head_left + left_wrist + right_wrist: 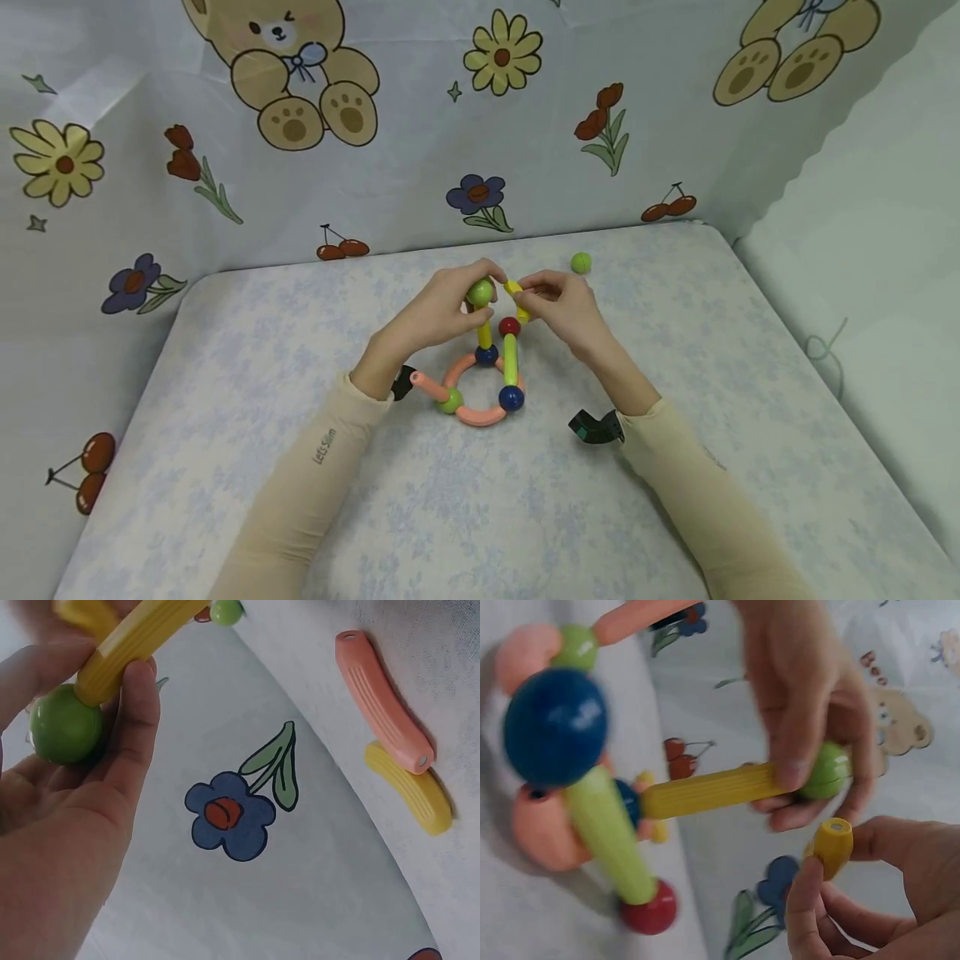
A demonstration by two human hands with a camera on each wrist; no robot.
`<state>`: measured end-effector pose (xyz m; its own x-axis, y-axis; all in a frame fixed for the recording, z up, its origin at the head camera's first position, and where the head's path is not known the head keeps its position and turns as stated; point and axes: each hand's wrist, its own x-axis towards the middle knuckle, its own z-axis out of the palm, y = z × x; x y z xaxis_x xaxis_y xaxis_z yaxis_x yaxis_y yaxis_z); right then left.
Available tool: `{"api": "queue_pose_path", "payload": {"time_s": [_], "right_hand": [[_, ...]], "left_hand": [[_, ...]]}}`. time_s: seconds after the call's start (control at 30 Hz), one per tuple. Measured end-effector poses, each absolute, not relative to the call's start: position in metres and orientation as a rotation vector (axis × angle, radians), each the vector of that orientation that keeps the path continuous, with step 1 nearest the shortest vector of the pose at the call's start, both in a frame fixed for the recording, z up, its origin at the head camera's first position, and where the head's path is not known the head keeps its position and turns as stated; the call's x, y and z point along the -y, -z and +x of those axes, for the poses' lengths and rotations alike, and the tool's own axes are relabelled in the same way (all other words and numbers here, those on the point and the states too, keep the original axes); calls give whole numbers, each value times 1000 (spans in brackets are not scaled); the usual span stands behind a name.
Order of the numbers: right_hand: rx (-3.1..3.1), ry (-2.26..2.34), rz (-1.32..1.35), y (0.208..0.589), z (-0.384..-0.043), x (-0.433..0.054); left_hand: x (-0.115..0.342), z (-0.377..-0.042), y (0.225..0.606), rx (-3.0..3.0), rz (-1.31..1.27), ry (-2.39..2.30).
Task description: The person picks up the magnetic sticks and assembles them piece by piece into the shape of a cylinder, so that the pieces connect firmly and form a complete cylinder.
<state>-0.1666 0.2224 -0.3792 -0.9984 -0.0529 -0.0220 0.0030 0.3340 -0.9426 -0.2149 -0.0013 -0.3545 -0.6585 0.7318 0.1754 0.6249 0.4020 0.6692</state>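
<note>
My left hand (435, 310) grips the green ball (480, 292) and the upper end of a straight yellow rod (484, 335). That rod stands on a dark blue ball (487, 357) set in a ring of curved pink rods (480, 417). Just to the right, my right hand (567, 310) pinches a short yellow rod (832, 847) between thumb and fingers, its end held near the left hand. Below the hands, a light green rod (511, 360) joins a red ball (509, 327) to a second blue ball (512, 398).
A pink rod (429, 386) sticks out from a green ball (451, 401) on the ring's left. Behind the right hand lies a loose green ball (581, 263). The left wrist view shows a pink curved rod (384, 701) and a yellow curved rod (411, 791) on the table.
</note>
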Motion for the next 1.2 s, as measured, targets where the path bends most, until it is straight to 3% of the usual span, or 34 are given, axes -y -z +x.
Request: {"api": "queue_pose_path", "payload": {"time_s": [0.3, 0.73, 0.93, 1.2], "right_hand": [[-2608, 1686, -294, 347, -151, -218], [-2598, 1699, -251, 349, -150, -219], [-2677, 1597, -142, 384, -169, -221], [-2835, 1123, -347, 425, -177, -214]], "left_hand": [[1, -208, 353, -2509, 1263, -1106], [2, -201, 355, -2524, 1306, -1112], [4, -200, 354, -2554, 1303, -1085], [5, -199, 355, -2552, 1352, -1076]]}}
